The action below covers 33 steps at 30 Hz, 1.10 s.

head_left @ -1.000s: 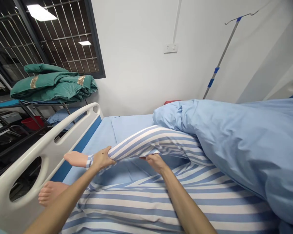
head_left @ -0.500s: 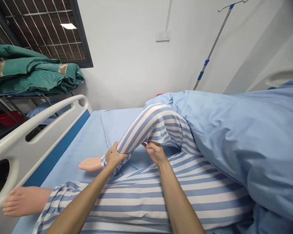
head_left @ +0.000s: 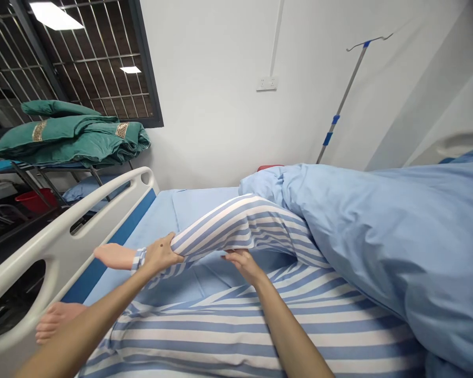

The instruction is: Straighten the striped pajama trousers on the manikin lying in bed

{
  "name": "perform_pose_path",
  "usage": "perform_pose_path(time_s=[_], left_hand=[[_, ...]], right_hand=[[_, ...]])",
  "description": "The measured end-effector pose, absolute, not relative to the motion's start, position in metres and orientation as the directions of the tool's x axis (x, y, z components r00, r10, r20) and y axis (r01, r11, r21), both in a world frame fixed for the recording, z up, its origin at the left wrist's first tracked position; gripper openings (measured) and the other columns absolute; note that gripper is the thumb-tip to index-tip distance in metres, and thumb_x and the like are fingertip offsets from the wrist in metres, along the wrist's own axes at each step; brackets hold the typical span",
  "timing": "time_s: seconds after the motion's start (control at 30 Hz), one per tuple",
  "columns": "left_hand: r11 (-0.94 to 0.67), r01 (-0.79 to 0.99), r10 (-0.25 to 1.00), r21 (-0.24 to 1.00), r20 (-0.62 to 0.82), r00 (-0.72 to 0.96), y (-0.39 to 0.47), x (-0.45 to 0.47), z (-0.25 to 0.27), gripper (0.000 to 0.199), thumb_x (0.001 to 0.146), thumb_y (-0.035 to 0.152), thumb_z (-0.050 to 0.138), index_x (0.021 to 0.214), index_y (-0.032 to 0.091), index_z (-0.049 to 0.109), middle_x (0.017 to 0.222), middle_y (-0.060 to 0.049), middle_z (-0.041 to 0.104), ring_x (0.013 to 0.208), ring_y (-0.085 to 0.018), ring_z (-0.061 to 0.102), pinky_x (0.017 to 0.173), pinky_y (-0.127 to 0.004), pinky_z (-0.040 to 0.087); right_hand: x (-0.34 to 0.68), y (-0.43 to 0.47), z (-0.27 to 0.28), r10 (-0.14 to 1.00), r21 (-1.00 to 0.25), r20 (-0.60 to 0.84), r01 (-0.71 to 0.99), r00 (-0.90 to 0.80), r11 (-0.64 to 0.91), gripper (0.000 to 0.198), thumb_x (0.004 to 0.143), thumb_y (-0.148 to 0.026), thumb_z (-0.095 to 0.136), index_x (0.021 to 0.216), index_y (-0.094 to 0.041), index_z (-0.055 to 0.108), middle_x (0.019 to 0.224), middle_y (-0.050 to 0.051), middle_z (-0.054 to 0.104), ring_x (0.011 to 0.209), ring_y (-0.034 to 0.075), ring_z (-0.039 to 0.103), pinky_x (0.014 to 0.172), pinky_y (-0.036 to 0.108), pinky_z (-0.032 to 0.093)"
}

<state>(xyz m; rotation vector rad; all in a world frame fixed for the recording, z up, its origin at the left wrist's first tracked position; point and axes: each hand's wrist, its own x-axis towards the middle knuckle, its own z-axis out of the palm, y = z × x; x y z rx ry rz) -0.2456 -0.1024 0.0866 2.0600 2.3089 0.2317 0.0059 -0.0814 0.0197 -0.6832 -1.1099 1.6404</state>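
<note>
A manikin in blue-and-white striped trousers lies on the bed; its far leg [head_left: 236, 223] is raised off the sheet with the knee slightly bent. My left hand [head_left: 161, 254] is wrapped round the lower part of this leg, just above the trouser cuff. Beyond it the bare far foot [head_left: 116, 255] sticks out over the bed. My right hand [head_left: 244, 263] is under the leg near the knee, palm up, fingers stretched out and touching the cloth from below; some fingers are partly hidden. The near leg [head_left: 220, 336] lies flat, its foot [head_left: 57, 320] partly behind my left forearm.
A blue quilt [head_left: 370, 226] covers the manikin's upper part. At the left stands the white bed end board [head_left: 59, 252]. An IV pole [head_left: 342, 100] stands by the wall behind. Folded green bedding [head_left: 74, 139] lies on another bed under the barred window.
The far leg has straightened somewhat; its foot and my left hand have moved left, and the knee is lower. My right hand's fingers have opened out beneath the leg. The view has tilted up.
</note>
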Motion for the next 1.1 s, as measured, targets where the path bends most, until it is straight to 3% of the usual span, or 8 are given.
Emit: perform_pose_path(time_s=[0.13, 0.3, 0.43, 0.57, 0.7, 0.9, 1.1], left_hand=[[0.053, 0.998, 0.997, 0.012, 0.063, -0.054, -0.104, -0.277, 0.099, 0.055, 0.055, 0.045, 0.059, 0.106, 0.027, 0.049, 0.092, -0.004, 0.065, 0.08, -0.025, 0.06, 0.059, -0.027, 0.037], [-0.012, 0.994, 0.999, -0.106, 0.039, 0.017, -0.103, -0.306, 0.1, 0.05, 0.055, 0.044, 0.059, 0.101, 0.027, 0.05, 0.091, -0.004, 0.066, 0.081, -0.027, 0.06, 0.059, -0.029, 0.038], [-0.049, 0.983, 0.999, -0.176, -0.018, 0.047, -0.097, -0.315, 0.094, 0.042, 0.054, 0.039, 0.058, 0.093, 0.026, 0.052, 0.085, -0.006, 0.067, 0.077, -0.027, 0.061, 0.062, -0.03, 0.04], [-0.066, 0.983, 0.997, -0.171, -0.049, 0.058, -0.09, -0.318, 0.088, 0.041, 0.054, 0.037, 0.058, 0.092, 0.025, 0.052, 0.087, -0.007, 0.066, 0.079, -0.026, 0.061, 0.066, -0.03, 0.041], [-0.083, 0.984, 0.996, -0.16, -0.053, 0.076, -0.085, -0.322, 0.079, 0.045, 0.055, 0.039, 0.058, 0.096, 0.024, 0.052, 0.089, -0.008, 0.066, 0.08, -0.027, 0.061, 0.067, -0.032, 0.042], [-0.055, 0.992, 0.995, -0.115, -0.093, 0.044, -0.083, -0.332, 0.051, 0.058, 0.054, 0.046, 0.059, 0.107, 0.023, 0.048, 0.095, -0.01, 0.066, 0.084, -0.029, 0.061, 0.066, -0.033, 0.043], [-0.029, 0.995, 0.992, -0.095, -0.122, 0.017, -0.079, -0.341, 0.02, 0.063, 0.053, 0.044, 0.061, 0.111, 0.024, 0.046, 0.099, -0.009, 0.066, 0.086, -0.03, 0.061, 0.067, -0.035, 0.043]], right_hand=[[-0.004, -0.084, 0.01, 0.911, -0.958, -0.036, -0.244, -0.41, -0.148, 0.026, 0.053, -0.022, 0.069, 0.079, -0.019, 0.067, 0.085, 0.003, 0.066, 0.087, 0.021, 0.056, 0.076, 0.033, 0.044], [-0.011, -0.081, -0.009, 0.871, -0.98, -0.144, -0.057, -0.469, -0.193, 0.013, 0.057, -0.025, 0.067, 0.066, -0.015, 0.065, 0.065, -0.001, 0.06, 0.064, 0.013, 0.053, 0.066, 0.028, 0.043], [-0.014, -0.081, -0.02, 0.848, -0.965, -0.26, 0.09, -0.463, -0.247, 0.036, 0.051, -0.024, 0.072, 0.085, -0.017, 0.066, 0.091, 0.004, 0.062, 0.07, 0.015, 0.056, 0.057, 0.026, 0.045], [-0.014, -0.081, -0.025, 0.83, -0.931, -0.365, 0.194, -0.422, -0.31, 0.044, 0.047, -0.026, 0.075, 0.089, -0.018, 0.064, 0.113, 0.009, 0.057, 0.062, 0.013, 0.057, 0.051, 0.026, 0.046], [-0.013, -0.078, -0.029, 0.834, -0.935, -0.35, 0.204, -0.426, -0.289, 0.043, 0.048, -0.028, 0.075, 0.089, -0.02, 0.064, 0.11, 0.007, 0.059, 0.056, 0.01, 0.056, 0.051, 0.024, 0.045], [-0.013, -0.078, -0.029, 0.822, -0.942, -0.335, 0.194, -0.46, -0.275, 0.05, 0.052, -0.027, 0.072, 0.101, -0.022, 0.06, 0.116, 0.007, 0.054, 0.069, 0.013, 0.058, 0.054, 0.024, 0.047], [-0.015, -0.078, -0.032, 0.796, -0.877, -0.436, 0.396, -0.419, -0.272, 0.048, 0.052, -0.029, 0.071, 0.097, -0.016, 0.058, 0.097, 0.004, 0.057, 0.072, 0.012, 0.054, 0.057, 0.021, 0.043]])
